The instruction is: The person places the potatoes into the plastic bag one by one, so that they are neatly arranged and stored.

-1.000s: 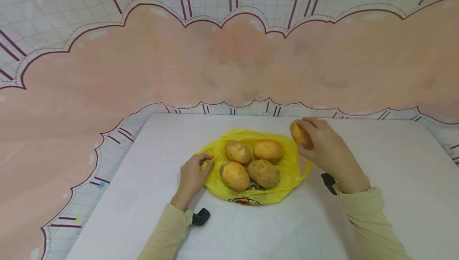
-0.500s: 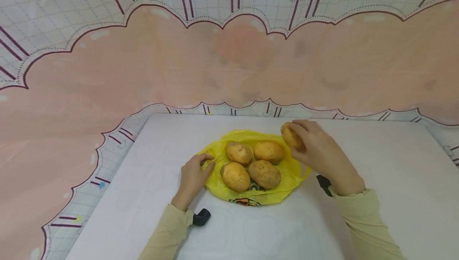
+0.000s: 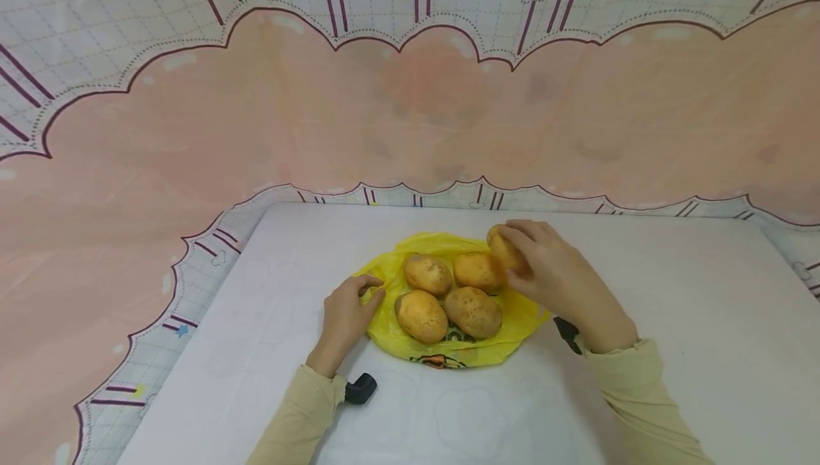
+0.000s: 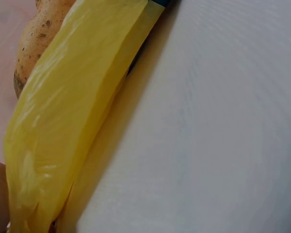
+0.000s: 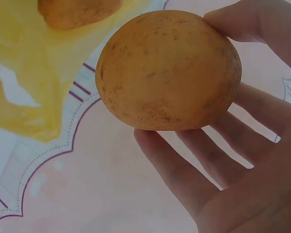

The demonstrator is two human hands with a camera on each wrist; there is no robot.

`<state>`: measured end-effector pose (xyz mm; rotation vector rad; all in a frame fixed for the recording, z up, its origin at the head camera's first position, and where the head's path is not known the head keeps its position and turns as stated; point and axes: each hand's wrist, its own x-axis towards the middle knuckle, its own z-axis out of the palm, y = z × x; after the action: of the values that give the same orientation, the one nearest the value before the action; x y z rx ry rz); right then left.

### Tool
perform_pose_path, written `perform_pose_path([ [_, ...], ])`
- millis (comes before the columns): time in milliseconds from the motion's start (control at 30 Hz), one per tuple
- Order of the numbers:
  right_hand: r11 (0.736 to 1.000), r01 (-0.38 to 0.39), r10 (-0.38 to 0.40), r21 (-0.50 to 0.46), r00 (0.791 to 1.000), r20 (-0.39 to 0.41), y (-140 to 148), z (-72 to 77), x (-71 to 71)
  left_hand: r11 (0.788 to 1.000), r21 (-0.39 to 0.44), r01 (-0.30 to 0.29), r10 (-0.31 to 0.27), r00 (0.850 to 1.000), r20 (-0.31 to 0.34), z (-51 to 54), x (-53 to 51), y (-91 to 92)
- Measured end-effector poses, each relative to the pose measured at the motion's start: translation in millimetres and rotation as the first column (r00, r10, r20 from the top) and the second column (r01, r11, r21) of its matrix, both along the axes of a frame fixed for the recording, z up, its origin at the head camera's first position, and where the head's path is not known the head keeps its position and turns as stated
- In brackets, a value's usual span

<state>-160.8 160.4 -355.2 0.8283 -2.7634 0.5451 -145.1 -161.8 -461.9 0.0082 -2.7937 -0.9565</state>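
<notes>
Several potatoes lie in an open yellow plastic bag on the white table. At the bag's left edge, my left hand pinches the plastic between thumb and fingers. The left wrist view shows the stretched bag side with one potato behind it. My right hand grips another potato by thumb and fingertips over the bag's right rim. That held potato fills the middle of the right wrist view, with the thumb on one side and the fingers on the other.
The white table carries the bag near its middle. Behind it hangs a patterned cloth backdrop in pink and white. Dark wrist-camera mounts stick out from both wrists.
My right hand has moved left and slightly down with the potato, from beside the bag to over its right part. My left hand stays at the bag's left edge.
</notes>
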Motion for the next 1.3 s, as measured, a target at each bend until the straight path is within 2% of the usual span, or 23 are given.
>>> perform_pose_path([
  [300, 0.997, -0.071, 0.07, -0.02, 0.996, -0.05, -11.0, -2.0, 1.2, 1.0, 0.005, 0.0, 0.0, 1.0, -0.003, -0.2, -0.1, -0.7],
  [867, 0.989, -0.149, 0.149, 0.018, 0.989, -0.025, -41.1, -9.6, 3.8, 1.0, 0.001, 0.002, -0.002, 1.0, -0.004, -1.1, -1.6, -0.7],
  [1033, 0.985, -0.17, 0.17, 0.022, 0.984, -0.046, -46.7, -13.0, 4.4, 1.0, 0.008, 0.003, -0.003, 1.0, -0.001, -1.3, -1.5, -0.5],
  [1300, 0.986, -0.166, 0.168, 0.032, 0.985, -0.04, -55.0, -14.5, 6.3, 1.0, 0.007, 0.007, -0.007, 1.0, -0.012, -0.9, -0.5, -0.2],
])
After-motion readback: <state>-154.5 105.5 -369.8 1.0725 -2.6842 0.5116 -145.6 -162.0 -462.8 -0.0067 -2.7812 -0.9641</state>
